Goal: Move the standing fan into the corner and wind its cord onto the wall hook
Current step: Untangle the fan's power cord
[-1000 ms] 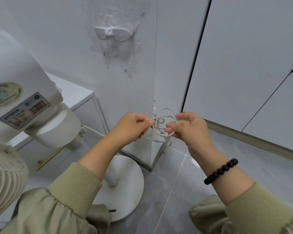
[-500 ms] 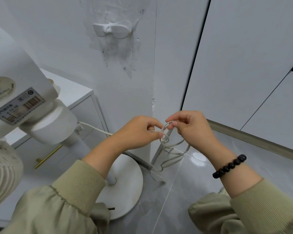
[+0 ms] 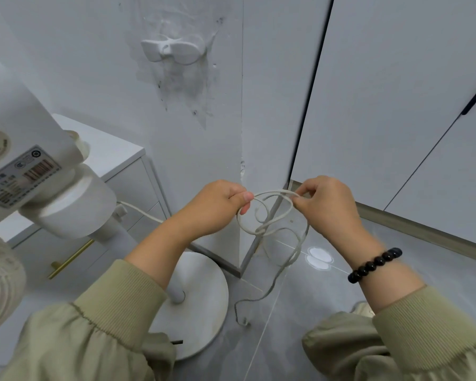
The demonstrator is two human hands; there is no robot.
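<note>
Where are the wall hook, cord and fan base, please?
wall hook (image 3: 173, 50), head view, centre of its bracket.
cord (image 3: 274, 192), head view, top of the held loop.
fan base (image 3: 204, 298), head view, bare disc top.

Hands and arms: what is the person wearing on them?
The left sleeve and right sleeve are olive green with ribbed knit cuffs. A bracelet of round black beads circles the right wrist. The left hand and right hand are bare: no gloves, no rings visible.

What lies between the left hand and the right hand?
In the head view, loops of the white cord span from left hand to right hand.
</note>
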